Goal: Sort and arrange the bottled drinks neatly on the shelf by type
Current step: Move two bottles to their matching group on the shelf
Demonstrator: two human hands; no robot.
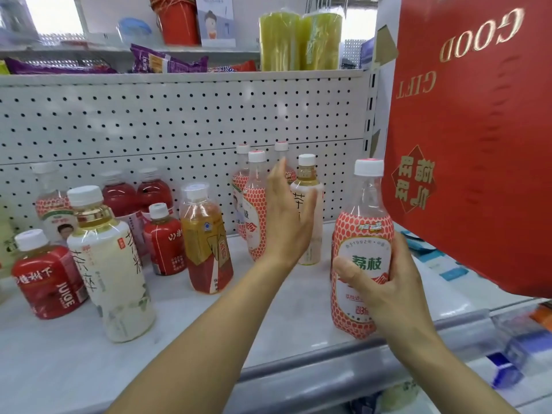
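White pegboard-backed shelf (44, 354) lay before you: your right hand (385, 282) gripped an upright clear plastic bottle with a red honeycomb label (363, 234) at its front right, while the matching bottles (254, 210) stood back-left, nearer your flat, empty left hand (289, 216).

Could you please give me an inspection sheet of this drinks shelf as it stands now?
Surface: pale shelf, bottle types standing mixed.
Job's things: lychee bottle upright at the front right; other lychee bottles at the back; white tea bottles, red juice bottles and an amber tea bottle mixed on the left.
Clutter: blue packets at the right end.
Grippers: right hand grips the lychee bottle; left hand open, fingers straight, before the back bottles.
Cables: nothing seen.
Surroundings: pegboard behind; red gift bag at right; snack packs above.
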